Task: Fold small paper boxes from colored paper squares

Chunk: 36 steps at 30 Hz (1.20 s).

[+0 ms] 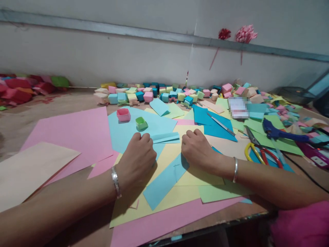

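Head view: left hand (140, 151) clenched beside the folded blue strip (166, 138); right hand (195, 148) clenched at the upper end of the marked blue strip (161, 187), which bears a T-like line; contents of both fists undeterminable; white card (238, 108), lettering obscured

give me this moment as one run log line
left hand: curled, near folded blue strip | right hand: curled, near flat blue strip | beyond left hand: pink box, green box

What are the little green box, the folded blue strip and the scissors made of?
The little green box looks like matte paper or card, with thin, dull walls. The folded blue strip seems matte paper too, showing a straight crease. The scissors: smooth grey blades, probably metal; red and yellow handles, perhaps plastic.
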Motion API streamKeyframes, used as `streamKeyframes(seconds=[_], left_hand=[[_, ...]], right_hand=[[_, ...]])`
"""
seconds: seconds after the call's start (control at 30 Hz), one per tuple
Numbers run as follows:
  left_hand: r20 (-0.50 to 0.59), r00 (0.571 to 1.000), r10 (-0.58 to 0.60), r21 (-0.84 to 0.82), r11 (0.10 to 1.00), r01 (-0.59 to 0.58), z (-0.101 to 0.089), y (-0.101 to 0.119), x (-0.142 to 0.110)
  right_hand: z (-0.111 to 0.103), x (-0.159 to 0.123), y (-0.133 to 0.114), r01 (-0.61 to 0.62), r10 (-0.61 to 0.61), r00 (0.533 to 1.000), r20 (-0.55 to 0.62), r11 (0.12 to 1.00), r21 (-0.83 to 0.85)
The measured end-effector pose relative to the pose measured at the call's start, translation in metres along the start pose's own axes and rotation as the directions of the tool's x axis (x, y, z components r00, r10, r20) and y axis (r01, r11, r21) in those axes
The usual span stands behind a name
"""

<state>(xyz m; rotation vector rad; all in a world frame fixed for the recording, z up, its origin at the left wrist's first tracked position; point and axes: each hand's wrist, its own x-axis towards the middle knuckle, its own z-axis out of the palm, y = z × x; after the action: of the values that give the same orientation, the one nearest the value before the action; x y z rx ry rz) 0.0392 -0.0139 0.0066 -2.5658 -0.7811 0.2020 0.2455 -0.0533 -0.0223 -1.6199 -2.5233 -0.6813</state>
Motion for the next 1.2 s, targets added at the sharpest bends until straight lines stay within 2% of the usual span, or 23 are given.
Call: streamKeyframes(seconds=[0.1,0.2,0.33,0.47,0.6,0.77,0.9,1.0,1.03,1.07,1.13,1.2], left_hand=[[-0.033,0.999,-0.005,0.004,1.0,0.005,0.002,0.001,0.0],[-0.051,0.999,-0.004,0.003,1.0,0.004,0.004,0.003,0.0],[-0.083,0.997,-0.005,0.021,1.0,0.007,0.005,0.005,-0.001],[-0.129,0.992,0.012,-0.006,1.0,-0.013,0.005,0.006,-0.002],[-0.153,0.988,-0.013,-0.007,1.0,0.012,0.008,0.006,-0.002],[-0.167,0.985,-0.04,0.037,0.998,0.046,0.014,0.008,-0.001],[-0.248,0.958,-0.143,-0.018,0.99,0.143,0.01,0.007,0.0],[-0.346,0.912,-0.219,-0.252,0.958,0.135,0.007,0.003,0.004],[-0.356,0.901,-0.247,-0.385,0.917,0.099,0.007,0.002,0.006],[-0.341,0.896,-0.286,-0.538,0.84,0.063,0.007,0.001,0.007],[-0.236,0.902,-0.361,-0.816,0.577,0.017,0.007,-0.001,0.01],[-0.096,0.919,-0.383,-0.957,0.289,0.021,0.007,-0.001,0.013]], right_hand=[[0.005,0.004,0.007,-0.156,0.163,0.976,-0.144,0.986,0.056],[0.014,0.012,0.014,-0.155,0.204,0.946,-0.25,0.967,0.203],[0.028,0.018,0.017,-0.129,0.223,0.956,-0.193,0.905,0.406],[0.036,0.019,0.019,-0.135,0.216,0.971,-0.103,0.851,0.508],[0.035,0.018,0.019,-0.158,0.254,0.959,-0.122,0.844,0.513],[0.03,0.018,0.016,-0.187,0.26,0.963,-0.076,0.843,0.504],[0.027,0.016,0.017,-0.168,0.33,0.921,-0.205,0.814,0.556],[0.022,0.015,0.019,-0.122,0.431,0.855,-0.289,0.708,0.696],[0.019,0.015,0.018,-0.109,0.469,0.837,-0.282,0.647,0.755],[0.016,0.014,0.016,-0.101,0.504,0.824,-0.259,0.58,0.808],[0.01,0.012,0.009,-0.087,0.54,0.816,-0.204,0.464,0.882],[0.003,0.008,0.0,-0.055,0.519,0.835,-0.182,0.408,0.911]])
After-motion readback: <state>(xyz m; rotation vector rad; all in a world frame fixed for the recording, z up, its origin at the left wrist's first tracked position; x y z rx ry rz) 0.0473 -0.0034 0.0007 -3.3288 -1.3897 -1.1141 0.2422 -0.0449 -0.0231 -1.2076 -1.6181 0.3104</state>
